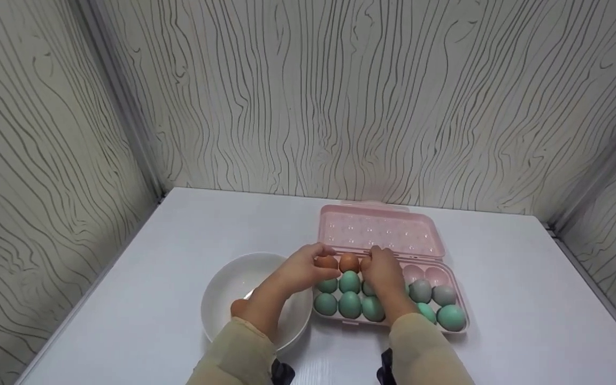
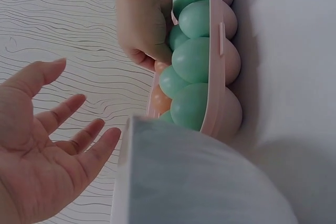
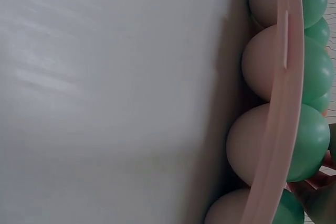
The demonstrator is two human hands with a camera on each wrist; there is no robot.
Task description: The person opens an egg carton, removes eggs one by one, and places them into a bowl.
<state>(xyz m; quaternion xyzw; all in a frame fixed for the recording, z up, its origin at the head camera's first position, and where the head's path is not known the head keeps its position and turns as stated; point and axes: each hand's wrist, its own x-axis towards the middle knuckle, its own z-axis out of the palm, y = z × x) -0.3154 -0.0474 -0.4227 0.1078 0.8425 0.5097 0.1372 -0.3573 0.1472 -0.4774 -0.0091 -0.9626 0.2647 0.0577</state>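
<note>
A pink plastic egg carton point(image 1: 462, 299) lies on the table with its lid point(image 1: 377, 230) folded back. Green eggs point(image 1: 349, 305) fill much of the front rows, and two greyish eggs point(image 1: 421, 291) sit toward the right. My right hand point(image 1: 384, 272) reaches over the carton, its curled fingers pinching a brown egg point(image 1: 365, 263) in the back row. Left of it are two more brown eggs point(image 1: 348, 262). My left hand point(image 1: 305, 267) hovers at the carton's left end with spread fingers; the left wrist view shows its palm point(image 2: 42, 171) holding nothing.
A white bowl point(image 1: 213, 299) stands left of the carton, close beside it, with a brown egg point(image 1: 239, 307) showing past the left forearm. Empty cups point(image 1: 436, 276) show at the carton's back right. A wood-patterned wall point(image 1: 308, 107) rises behind the white table point(image 1: 527, 299).
</note>
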